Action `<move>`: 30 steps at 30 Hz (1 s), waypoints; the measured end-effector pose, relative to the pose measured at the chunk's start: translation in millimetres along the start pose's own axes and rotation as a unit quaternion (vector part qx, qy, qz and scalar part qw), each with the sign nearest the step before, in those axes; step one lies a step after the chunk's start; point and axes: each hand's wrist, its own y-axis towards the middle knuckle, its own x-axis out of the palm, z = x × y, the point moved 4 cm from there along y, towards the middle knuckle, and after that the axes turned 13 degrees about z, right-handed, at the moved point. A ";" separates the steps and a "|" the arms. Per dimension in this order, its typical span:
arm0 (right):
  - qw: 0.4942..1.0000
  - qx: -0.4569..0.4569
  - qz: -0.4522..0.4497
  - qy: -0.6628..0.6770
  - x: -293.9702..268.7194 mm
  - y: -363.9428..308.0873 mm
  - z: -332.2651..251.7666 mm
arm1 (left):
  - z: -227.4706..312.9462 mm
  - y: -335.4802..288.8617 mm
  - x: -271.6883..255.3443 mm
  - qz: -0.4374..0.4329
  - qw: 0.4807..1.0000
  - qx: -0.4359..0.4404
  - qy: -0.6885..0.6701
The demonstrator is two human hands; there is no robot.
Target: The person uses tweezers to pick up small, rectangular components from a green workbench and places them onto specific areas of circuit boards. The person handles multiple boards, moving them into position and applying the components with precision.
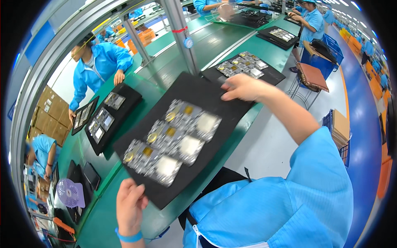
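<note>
Between my hands is a black foam sheet (188, 93), tilted over the green bench. A panel of circuit boards (170, 132) with silver and gold squares lies on it, slightly blurred. My left hand (130, 202), a blue band on its wrist, is closed at the sheet's near left edge. At the far right edge my right hand (245, 87) has its thumb and fingers closed on the sheet. Just past the right hand, a second black sheet (271, 78) carries more circuit boards (244, 64) on the bench.
Across the green bench (93, 219), a person in blue (97, 66) touches a tray of boards beside another black tray (129, 99). A purple fan (71, 193) stands at left. A metal post (180, 35) rises from the bench; a stool (313, 76) stands right.
</note>
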 end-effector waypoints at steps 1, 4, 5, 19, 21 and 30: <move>0.999 0.017 0.035 -0.004 -30.1 -5.3 10.3 | 1.9 8.4 26.0 -0.045 0.999 0.007 0.004; 0.988 0.051 0.139 -0.051 -112.5 2.1 72.8 | 3.7 27.2 132.1 -0.171 0.985 -0.001 0.001; 0.981 0.076 0.174 -0.033 -141.6 14.7 115.1 | 2.0 37.5 167.7 -0.204 0.979 -0.003 0.004; 0.963 0.221 0.156 -0.002 -181.1 115.2 236.5 | -62.2 135.4 330.2 -0.069 0.981 -0.031 0.177; 0.976 0.169 0.135 0.003 -176.4 128.2 235.1 | -75.0 142.7 333.8 -0.014 0.991 -0.084 0.102; 0.972 -0.007 0.158 -0.176 -153.1 146.0 202.5 | -60.7 131.8 265.5 -0.139 0.986 -0.096 -0.012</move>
